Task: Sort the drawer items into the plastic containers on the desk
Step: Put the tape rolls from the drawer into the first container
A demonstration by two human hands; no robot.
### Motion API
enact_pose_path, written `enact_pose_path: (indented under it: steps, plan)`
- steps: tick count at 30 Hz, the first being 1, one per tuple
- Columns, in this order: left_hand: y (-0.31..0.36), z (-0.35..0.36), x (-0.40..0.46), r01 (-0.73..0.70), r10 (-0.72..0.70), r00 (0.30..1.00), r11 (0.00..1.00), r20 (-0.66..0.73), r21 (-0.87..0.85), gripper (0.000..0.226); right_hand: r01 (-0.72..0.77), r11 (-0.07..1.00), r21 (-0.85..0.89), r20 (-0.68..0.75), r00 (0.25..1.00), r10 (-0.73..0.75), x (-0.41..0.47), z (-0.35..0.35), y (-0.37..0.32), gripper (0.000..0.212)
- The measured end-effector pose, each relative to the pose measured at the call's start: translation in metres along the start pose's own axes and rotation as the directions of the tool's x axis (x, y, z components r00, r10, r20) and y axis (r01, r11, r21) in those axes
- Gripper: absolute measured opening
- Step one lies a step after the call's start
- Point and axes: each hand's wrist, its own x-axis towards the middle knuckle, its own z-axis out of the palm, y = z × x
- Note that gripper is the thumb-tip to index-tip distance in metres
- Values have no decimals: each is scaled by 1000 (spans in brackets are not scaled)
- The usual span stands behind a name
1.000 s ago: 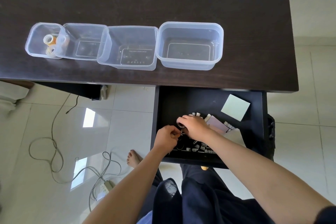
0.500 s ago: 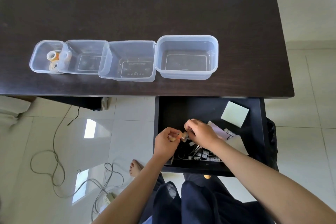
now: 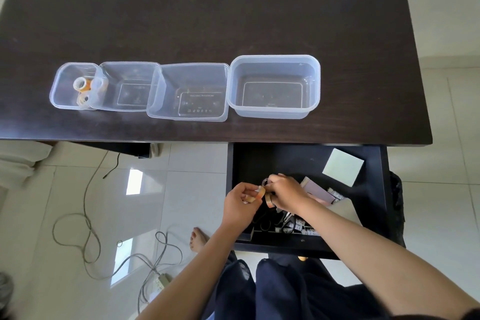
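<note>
A dark brown rectangular wooden desk (image 3: 207, 21) fills the upper field. Beneath its front right edge, a black open drawer (image 3: 381, 189) projects toward the person. On the desk stand four clear plastic containers in a row, edge to edge. From right to left: the large deep rectangular tub (image 3: 274, 60); the shallower rectangular container (image 3: 161, 91), its base bearing embossed print; the third rectangular container (image 3: 130, 63); and the small square container (image 3: 58, 86), which holds several small rolls of clear and amber tape (image 3: 82, 86).

Inside the drawer, a pale green square pad of sticky notes (image 3: 342, 167) lies at the rear right, well apart from the hands. A pale pink notepad (image 3: 319, 189) sits just right of the right hand (image 3: 288, 193); near the drawer's front lie scissors and small black-and-white binder clips (image 3: 298, 225).

The left hand (image 3: 240, 206), fingers curled, pinches a small amber tape roll (image 3: 255, 197) above the drawer's left portion. The right hand, also curled, grips a second small brownish tape roll (image 3: 269, 200) just beside the first; whether the two rolls touch cannot be determined.

Below, pale floor tiles (image 3: 78, 189) carry a looped grey cable (image 3: 85, 236); a bare foot (image 3: 198, 240) rests beside the drawer.
</note>
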Motion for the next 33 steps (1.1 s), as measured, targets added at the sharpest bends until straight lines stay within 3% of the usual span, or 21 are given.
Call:
enact_pose_path:
  steps: [5, 11, 22, 26, 33]
  plan:
    - [11, -3, 2, 7, -8, 1000, 999, -21, -53, 14, -59, 965, 255, -143, 985, 98, -8, -15, 3, 26]
    - [22, -1, 1, -9, 10, 1000, 997, 4, -71, 18, -132, 959, 249, -198, 963, 184, -21, -28, 3, 25]
    - [35, -10, -9, -61, 63, 998, 985, 2, -163, 22, -75, 963, 257, -420, 889, 181, -34, -59, -16, 23]
    - [37, -34, -15, -124, 122, 992, 962, -25, -242, 21, 27, 963, 267, -523, 844, 121, -36, -69, -37, 23]
    - [41, -123, -14, -263, 237, 965, 889, -114, -374, 20, 282, 933, 225, -728, 685, -32, -19, -100, -126, 26]
